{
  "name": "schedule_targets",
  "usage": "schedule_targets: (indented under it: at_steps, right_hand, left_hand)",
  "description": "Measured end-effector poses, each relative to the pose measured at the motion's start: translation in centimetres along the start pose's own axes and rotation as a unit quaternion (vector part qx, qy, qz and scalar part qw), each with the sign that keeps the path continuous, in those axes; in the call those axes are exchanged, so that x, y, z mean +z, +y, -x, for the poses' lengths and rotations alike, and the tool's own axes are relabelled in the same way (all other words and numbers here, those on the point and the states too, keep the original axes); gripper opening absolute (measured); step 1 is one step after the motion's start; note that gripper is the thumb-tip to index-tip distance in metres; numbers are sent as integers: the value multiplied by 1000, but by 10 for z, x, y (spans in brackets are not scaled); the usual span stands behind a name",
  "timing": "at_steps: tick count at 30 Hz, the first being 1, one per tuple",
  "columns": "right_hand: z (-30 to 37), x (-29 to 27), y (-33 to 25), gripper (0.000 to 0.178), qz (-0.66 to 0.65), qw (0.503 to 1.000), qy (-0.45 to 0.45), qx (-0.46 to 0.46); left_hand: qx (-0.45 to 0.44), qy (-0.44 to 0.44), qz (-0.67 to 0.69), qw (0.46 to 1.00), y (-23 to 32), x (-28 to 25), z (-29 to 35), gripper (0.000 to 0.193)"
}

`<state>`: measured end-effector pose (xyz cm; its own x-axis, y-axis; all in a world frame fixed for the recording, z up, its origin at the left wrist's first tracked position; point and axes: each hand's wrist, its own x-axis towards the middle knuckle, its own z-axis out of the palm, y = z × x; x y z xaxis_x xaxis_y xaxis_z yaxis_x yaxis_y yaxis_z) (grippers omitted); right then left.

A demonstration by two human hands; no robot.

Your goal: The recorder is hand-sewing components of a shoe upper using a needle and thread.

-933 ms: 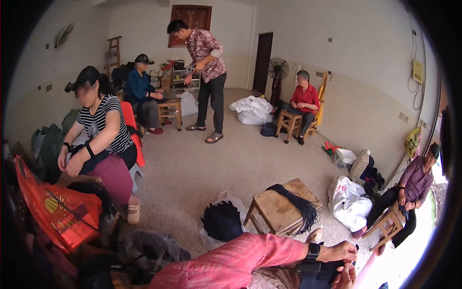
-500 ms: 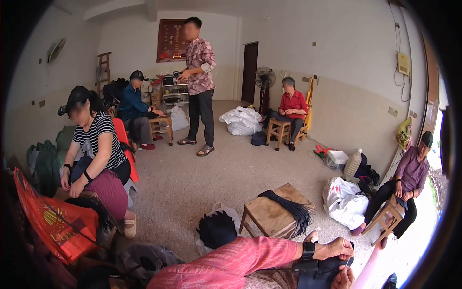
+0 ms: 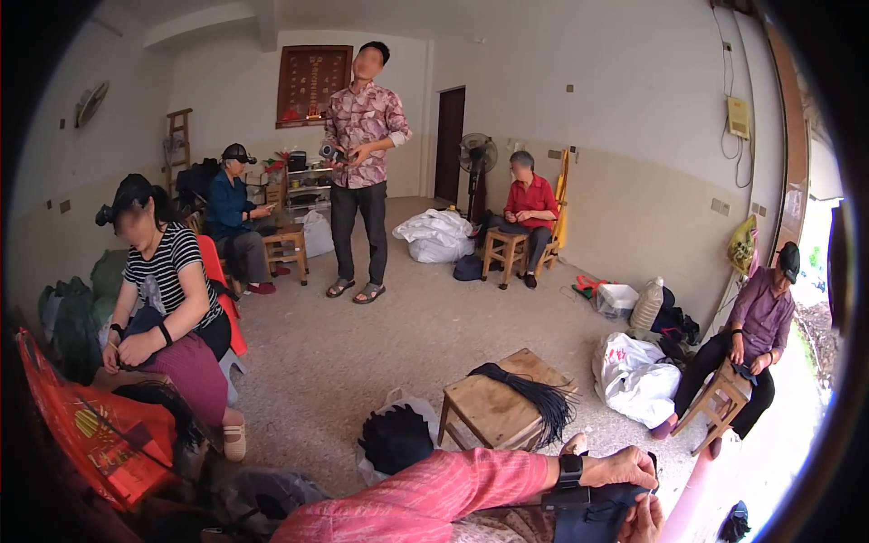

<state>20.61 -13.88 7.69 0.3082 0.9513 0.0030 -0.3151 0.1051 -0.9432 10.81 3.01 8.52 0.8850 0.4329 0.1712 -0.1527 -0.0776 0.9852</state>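
My left hand, below a pink sleeve and a black wrist strap, bends over dark cloth at the lower right. Its thumb and fingers pinch the cloth's upper edge. Just below, my right hand is closed with its fingertips close to the left ones. A thin pale stick shows at the right fingertips; its kind is too small to make out. Beyond my arm stands a wooden stool bearing a bundle of dark cords. A bag of black material lies left of it.
A person in stripes sits at left beside a red bag. Another person stands holding a camera. Further people sit on stools at the back and right. White sacks lie on the floor.
My fingertips have come closer together, and less of the pale stick shows. The standing person has turned and lifted their head. The seated person in blue has raised their hands. The view has shifted slightly.
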Motion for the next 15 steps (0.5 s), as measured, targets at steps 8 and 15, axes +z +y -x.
schedule_targets:
  at_steps: [8, 15]
  right_hand:
    - [-4, 1, 6, 16, 27, 1000, -7, 8]
    - [-8, -7, 31, 16, 85, 993, 70, -37]
  left_hand:
    - [3, -9, -2, 1000, -9, -3, -5, 23]
    - [44, 40, -7, 998, -20, -2, -8, 21]
